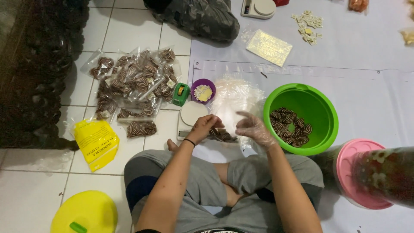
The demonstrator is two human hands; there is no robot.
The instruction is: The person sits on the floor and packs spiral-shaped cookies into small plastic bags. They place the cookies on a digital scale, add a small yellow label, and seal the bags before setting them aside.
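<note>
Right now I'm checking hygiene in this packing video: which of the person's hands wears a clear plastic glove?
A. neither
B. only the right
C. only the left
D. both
B: the right hand is covered by a crinkled clear plastic glove, while the left hand is bare, with only a dark band at the wrist; both are over a clear bag of striped cookies by the white scale.
</note>
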